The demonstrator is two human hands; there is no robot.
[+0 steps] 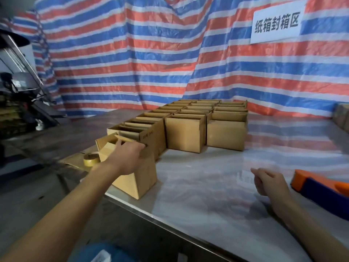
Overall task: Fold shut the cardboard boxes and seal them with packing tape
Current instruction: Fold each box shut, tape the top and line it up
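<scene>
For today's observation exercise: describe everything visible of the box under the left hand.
The box is plain brown cardboard, open-topped, flaps standing up. It sits at the table's near left edge, in front of the left row of boxes. The left hand grips its top rim; a tape roll lies beside it.

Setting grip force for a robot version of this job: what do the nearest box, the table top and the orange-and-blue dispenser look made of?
Nearest box: matt brown cardboard, stiff with sharp folds.
Table top: smooth and glossy, mirroring the striped tarp; polished metal or stone, unclear.
Dispenser: probably moulded plastic, solid colours with a soft sheen.
</scene>
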